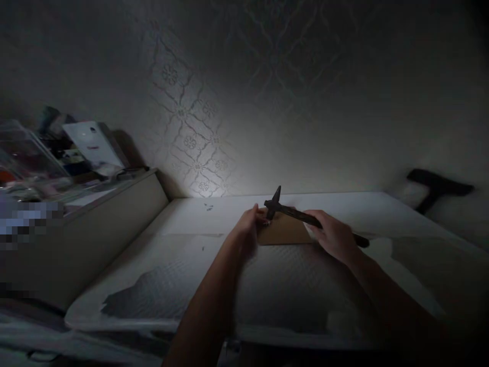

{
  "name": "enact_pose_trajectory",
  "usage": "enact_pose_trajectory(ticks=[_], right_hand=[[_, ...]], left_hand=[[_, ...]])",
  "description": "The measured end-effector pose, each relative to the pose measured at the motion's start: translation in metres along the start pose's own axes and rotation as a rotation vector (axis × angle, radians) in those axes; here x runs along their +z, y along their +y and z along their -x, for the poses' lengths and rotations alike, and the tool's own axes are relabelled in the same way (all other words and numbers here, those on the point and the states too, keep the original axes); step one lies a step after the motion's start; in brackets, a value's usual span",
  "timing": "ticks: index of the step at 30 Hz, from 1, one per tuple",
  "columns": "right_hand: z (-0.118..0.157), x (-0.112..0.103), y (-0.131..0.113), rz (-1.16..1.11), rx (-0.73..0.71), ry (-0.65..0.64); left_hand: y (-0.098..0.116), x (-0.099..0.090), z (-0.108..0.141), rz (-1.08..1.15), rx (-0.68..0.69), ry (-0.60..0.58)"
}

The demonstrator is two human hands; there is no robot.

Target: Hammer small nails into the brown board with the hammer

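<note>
The slim left forearm (214, 285) and right forearm (385, 285) are bare — each tapering to a bare, narrow-wristed hand — the right dim with shadow.

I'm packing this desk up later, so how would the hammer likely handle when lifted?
The hammer looks stiff, with a straight, slim handle. It is probably head-heavy, since the dark, metal-looking head sits at one end. Gripped partway along, as the right hand does, it may tip headward.

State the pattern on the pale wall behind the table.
Flowers inside a curving lattice, clearest in the head view.
</note>
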State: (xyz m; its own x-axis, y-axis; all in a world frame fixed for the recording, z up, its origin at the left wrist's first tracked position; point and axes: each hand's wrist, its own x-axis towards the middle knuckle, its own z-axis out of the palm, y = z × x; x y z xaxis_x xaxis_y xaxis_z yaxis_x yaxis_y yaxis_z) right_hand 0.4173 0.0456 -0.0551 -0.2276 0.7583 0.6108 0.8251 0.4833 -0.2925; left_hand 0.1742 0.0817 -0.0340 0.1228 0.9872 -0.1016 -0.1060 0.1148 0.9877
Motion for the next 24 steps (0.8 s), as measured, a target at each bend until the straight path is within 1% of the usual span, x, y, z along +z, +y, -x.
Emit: enact_pose_trajectory(ticks=[2, 7, 9, 11, 16, 19, 24], right_hand=[[-0.0001, 0.0004, 0.0002, 0.009, -0.008, -0.005], [-0.0007, 0.0019, 0.0026, -0.007, -0.008, 0.021], [-0.0008, 0.0022, 0.0032, -0.008, -0.009, 0.013], [-0.0008, 0.0022, 0.0034, -0.008, -0.016, 0.007], [-0.0008, 0.0011, 0.0027, -0.001, -0.008, -0.006], [-0.0008, 0.0007, 0.0027, 0.005, -0.008, -0.025], [-0.0009, 0.0012, 0.0043, -0.001, -0.018, 0.005]], left_hand=[[0.0004, 0.0011, 0.0007, 0.001, 0.002, 0.018], [0.0012, 0.0011, 0.0015, 0.039, -0.021, -0.022], [0.0008, 0.0001, 0.0002, 0.027, -0.028, -0.012], [-0.0003, -0.0002, -0.0009, 0.009, -0.020, -0.005], [-0.0019, 0.0016, 0.0009, 0.057, 0.022, -0.021], [-0.0002, 0.0000, 0.0009, 0.015, -0.006, 0.003], [0.0001, -0.0036, -0.0029, -0.019, -0.001, -0.035]])
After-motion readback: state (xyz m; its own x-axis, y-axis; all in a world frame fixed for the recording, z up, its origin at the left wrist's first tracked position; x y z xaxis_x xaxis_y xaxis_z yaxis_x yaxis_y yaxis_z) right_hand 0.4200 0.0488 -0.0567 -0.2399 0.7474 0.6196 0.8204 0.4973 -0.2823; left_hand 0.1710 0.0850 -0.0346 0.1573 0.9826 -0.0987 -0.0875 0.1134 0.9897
